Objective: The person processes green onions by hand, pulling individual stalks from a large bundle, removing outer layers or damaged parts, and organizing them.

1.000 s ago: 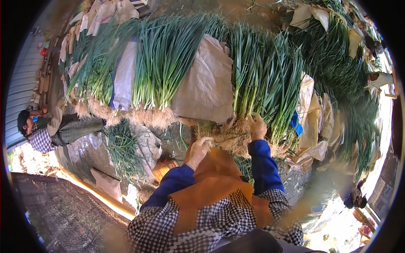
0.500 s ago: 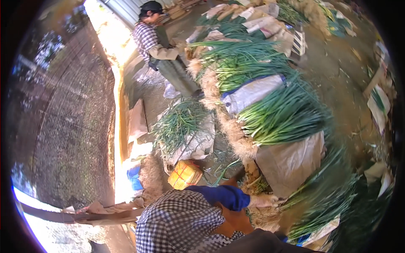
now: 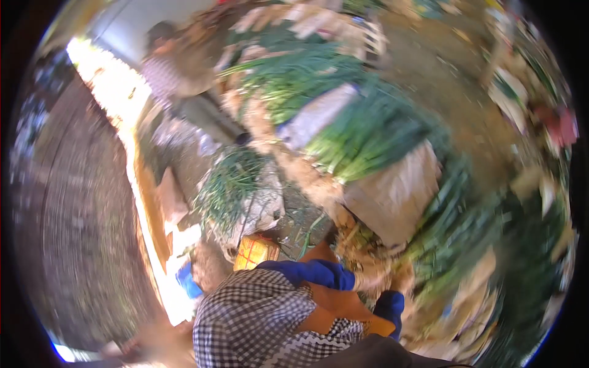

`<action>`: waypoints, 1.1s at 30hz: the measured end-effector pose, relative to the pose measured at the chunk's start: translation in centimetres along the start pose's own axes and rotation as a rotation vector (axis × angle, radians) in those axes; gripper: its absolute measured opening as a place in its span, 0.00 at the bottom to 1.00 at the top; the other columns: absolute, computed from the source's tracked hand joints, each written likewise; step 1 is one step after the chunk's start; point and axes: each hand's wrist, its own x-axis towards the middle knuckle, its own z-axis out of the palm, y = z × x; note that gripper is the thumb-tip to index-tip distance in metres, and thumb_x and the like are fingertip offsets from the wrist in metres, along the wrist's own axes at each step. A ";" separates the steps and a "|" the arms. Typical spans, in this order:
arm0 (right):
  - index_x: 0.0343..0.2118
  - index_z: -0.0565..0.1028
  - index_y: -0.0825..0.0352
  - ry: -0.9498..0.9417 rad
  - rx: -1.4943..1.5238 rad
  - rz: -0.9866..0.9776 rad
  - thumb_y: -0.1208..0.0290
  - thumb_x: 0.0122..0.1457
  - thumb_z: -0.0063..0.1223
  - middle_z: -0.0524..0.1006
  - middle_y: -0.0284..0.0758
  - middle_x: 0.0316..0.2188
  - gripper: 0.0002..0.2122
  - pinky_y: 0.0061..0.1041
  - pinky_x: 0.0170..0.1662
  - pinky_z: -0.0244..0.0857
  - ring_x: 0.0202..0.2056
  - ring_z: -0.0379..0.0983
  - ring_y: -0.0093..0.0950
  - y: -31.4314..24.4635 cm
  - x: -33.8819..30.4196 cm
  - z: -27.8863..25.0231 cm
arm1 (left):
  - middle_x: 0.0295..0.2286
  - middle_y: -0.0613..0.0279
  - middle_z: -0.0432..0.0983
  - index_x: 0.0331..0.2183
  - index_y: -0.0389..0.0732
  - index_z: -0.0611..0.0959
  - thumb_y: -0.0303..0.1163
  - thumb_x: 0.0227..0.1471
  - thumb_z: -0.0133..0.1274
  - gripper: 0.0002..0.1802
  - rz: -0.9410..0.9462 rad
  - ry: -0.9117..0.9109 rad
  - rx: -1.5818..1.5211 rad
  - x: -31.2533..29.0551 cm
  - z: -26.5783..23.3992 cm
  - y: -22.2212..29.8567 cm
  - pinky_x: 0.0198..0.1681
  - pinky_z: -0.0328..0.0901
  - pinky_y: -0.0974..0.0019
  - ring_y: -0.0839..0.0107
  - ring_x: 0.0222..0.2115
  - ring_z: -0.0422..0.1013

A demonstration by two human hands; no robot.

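My left hand (image 3: pixel 370 281), at the end of a blue sleeve, reaches over the fibrous, straw-coloured root ends of the near spring onions (image 3: pixel 438 230). Close to its right is my right hand (image 3: pixel 403 278), its blue sleeve (image 3: pixel 391 306) rising from below. Both hands are at the root side of the pile, with the green leaves spreading away to the right. Motion smears the fingers of each hand, so their grip cannot be made out. A beige sack (image 3: pixel 396 196) lies across the onions just beyond my hands.
More spring onions (image 3: pixel 353 144) run along the long pile, with a pale sack (image 3: pixel 322 116) over them. Left of it, loose greens (image 3: pixel 230 187) lie on sacking beside a yellow strapped package (image 3: pixel 254 251). A person (image 3: pixel 184 80) stands at the far left of the pile.
The whole view has swung, so the scene sits further left and higher. My right hand and its blue sleeve now show beside my left hand, which stays near the onion roots.
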 end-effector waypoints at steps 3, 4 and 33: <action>0.22 0.72 0.63 -0.087 -0.373 -0.388 0.56 0.59 0.40 0.66 0.28 0.16 0.17 0.19 0.24 0.56 0.22 0.61 0.20 -0.7 -5.1 -2.8 | 0.31 0.62 0.71 0.37 0.38 0.74 0.40 0.51 0.47 0.16 0.101 0.126 -0.109 3.1 0.6 -0.7 0.31 0.65 0.69 0.72 0.30 0.67; 0.20 0.71 0.62 -0.254 -0.328 -0.207 0.58 0.59 0.41 0.65 0.27 0.15 0.16 0.18 0.23 0.55 0.20 0.60 0.18 -3.9 -7.0 -4.7 | 0.30 0.62 0.72 0.37 0.38 0.74 0.39 0.51 0.47 0.15 0.134 0.168 -0.166 3.9 0.7 -0.4 0.31 0.65 0.69 0.73 0.30 0.67; 0.26 0.73 0.65 -0.914 -1.011 0.575 0.52 0.54 0.44 0.74 0.36 0.20 0.18 0.27 0.26 0.64 0.22 0.70 0.31 2.9 -14.9 -18.5 | 0.21 0.65 0.70 0.33 0.43 0.76 0.44 0.52 0.45 0.15 0.198 0.558 0.084 3.9 -1.1 -2.7 0.16 0.59 0.74 0.75 0.17 0.64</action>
